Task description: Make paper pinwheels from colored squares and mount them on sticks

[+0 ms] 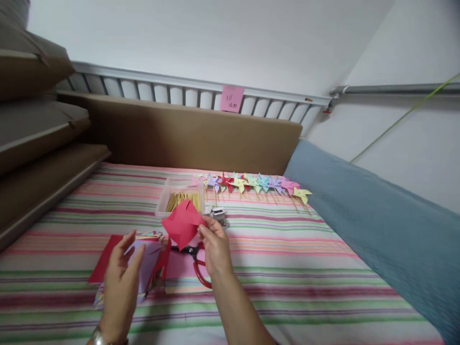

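A red paper square (182,224) with slits cut in from its corners is pinched at its right corner by my right hand (217,247). My left hand (122,278) holds nothing; its thumb and fingers are apart over a pile of cut paper, with a lilac sheet (150,261) on top and a red sheet (104,263) at the left. Between my hands lie red-handled scissors (201,275) on a pink sheet (179,266), partly covered by the held paper. Behind the paper, a clear plastic box (161,201) contains thin wooden sticks (192,197).
Finished paper pinwheels (239,183) on sticks lie in a row at the back. A small open box (217,214) sits behind my right hand. Cardboard boxes (43,177) are stacked at left; a cardboard panel (187,136) stands before the radiator. The cloth (287,268) is striped.
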`<state>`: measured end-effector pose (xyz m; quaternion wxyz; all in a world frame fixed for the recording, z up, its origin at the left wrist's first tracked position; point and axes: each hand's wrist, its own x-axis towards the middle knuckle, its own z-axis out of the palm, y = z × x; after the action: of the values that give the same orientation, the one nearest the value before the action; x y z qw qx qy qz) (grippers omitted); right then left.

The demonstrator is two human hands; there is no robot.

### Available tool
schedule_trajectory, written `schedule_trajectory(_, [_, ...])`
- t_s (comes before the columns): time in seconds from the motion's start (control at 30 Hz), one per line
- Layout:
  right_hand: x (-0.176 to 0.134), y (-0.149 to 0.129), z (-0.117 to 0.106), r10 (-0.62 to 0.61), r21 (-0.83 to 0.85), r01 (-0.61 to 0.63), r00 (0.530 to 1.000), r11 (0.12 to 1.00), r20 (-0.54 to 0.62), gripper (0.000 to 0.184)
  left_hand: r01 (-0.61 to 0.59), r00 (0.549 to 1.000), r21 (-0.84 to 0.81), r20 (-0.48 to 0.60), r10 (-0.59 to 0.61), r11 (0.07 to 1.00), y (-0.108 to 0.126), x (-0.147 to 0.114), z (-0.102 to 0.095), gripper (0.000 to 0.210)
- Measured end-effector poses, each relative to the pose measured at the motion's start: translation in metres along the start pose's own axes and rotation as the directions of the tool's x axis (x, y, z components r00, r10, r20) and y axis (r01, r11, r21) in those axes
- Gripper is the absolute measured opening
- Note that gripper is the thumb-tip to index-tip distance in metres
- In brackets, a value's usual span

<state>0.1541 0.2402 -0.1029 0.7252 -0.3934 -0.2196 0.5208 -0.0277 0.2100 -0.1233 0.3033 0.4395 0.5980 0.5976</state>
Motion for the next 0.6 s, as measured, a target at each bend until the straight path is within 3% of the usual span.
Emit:
schedule_trajectory(0.13, [0.003,-0.001,0.001,0.012,0.018,-0.011,0.999,1.0,-0.037,0.028,-0.268,0.961,0.324,0.156,0.228,0.907,-0.017,-0.012,-0.016,0.056])
schedule_trajectory(0.27, [0.002,0.004,0.002,0.029,0.037,-0.027,0.998,0.999,-0.047,0.029,-0.506,0.853,0.432,0.381,0.357,0.747,-0.024,-0.041,0.005,0.076])
schedule_trajectory(0.33, [0.0,0.008,0.002,0.037,0.045,-0.035,0.998,0.998,-0.048,0.028,-0.545,0.833,0.471,0.401,0.383,0.694,-0.023,-0.051,0.026,0.084])
schedule_trajectory(0.43, [-0.004,0.014,0.001,0.049,0.065,-0.046,0.998,0.997,-0.042,0.027,-0.518,0.854,0.555,0.38,0.356,0.651,-0.023,-0.053,0.051,0.082])
schedule_trajectory(0.53, [-0.006,0.015,-0.001,0.059,0.092,-0.056,0.998,0.994,-0.031,0.027,-0.485,0.874,0.611,0.351,0.335,0.626,-0.03,-0.051,0.057,0.077])
schedule_trajectory(0.6, [-0.005,0.013,-0.001,0.059,0.111,-0.055,0.998,0.992,-0.028,0.027,-0.503,0.864,0.619,0.37,0.341,0.603,-0.037,-0.053,0.055,0.079])
